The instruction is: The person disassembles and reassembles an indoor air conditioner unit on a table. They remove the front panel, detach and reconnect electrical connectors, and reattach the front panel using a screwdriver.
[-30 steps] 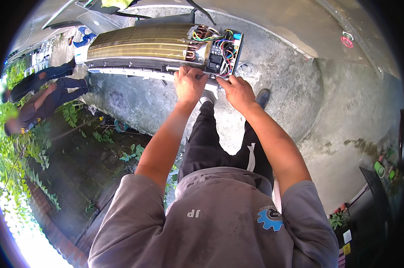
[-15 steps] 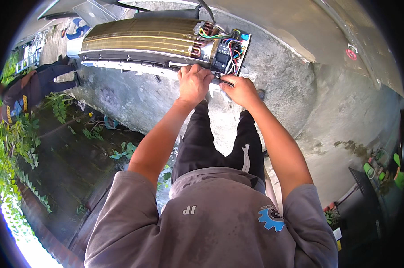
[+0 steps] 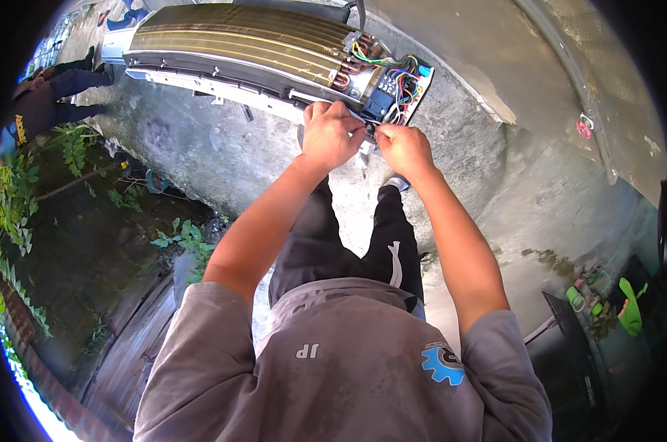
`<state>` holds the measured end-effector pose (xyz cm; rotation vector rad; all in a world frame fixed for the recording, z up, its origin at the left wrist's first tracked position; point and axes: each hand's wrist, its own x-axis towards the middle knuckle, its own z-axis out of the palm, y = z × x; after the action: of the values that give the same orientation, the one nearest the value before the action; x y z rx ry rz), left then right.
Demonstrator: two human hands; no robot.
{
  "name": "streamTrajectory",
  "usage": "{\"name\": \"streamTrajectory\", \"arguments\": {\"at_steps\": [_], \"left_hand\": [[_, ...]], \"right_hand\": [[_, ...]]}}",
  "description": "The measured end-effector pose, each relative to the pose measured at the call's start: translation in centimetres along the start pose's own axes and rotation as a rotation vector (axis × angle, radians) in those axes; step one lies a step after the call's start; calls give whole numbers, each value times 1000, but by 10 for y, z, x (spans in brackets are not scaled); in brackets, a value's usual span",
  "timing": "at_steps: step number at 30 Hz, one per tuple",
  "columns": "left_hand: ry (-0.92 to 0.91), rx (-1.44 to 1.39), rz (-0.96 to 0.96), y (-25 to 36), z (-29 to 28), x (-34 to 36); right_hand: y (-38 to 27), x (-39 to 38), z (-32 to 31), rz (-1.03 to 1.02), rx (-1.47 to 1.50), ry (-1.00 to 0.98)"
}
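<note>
An uncovered air conditioner indoor unit (image 3: 237,44) lies ahead of me, its gold-finned coil facing up. At its right end sit copper bends and a control box (image 3: 381,102) with many coloured wires (image 3: 403,92). My left hand (image 3: 333,136) is closed at the unit's near edge, just left of the control box, fingertips pressed together. Close beside it, my right hand (image 3: 405,149) pinches at the same small dark spot below the box. What the fingertips hold is too small and too covered to name.
A wall (image 3: 481,44) runs along the far right. At the far left another person (image 3: 61,99) stands near plants (image 3: 190,243) and a dark sunken area. Green items (image 3: 628,309) lie at the lower right, on the concrete side (image 3: 466,177).
The view has shifted, so the unit's right end appears further right. Both hands stay at the control box's near edge, now closer together. The other person appears further toward the left rim.
</note>
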<state>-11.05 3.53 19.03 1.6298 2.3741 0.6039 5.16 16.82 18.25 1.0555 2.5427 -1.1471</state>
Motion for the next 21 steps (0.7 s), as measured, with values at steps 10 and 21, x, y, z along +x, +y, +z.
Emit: {"name": "streamTrajectory", "arguments": {"at_steps": [10,21], "left_hand": [[-47,250,169,-7,-8,16],[-944,620,285,46,-30,94]], "right_hand": [[-21,-3,-29,157,-75,-332],[-61,6,-13,239,-151,-495]]}}
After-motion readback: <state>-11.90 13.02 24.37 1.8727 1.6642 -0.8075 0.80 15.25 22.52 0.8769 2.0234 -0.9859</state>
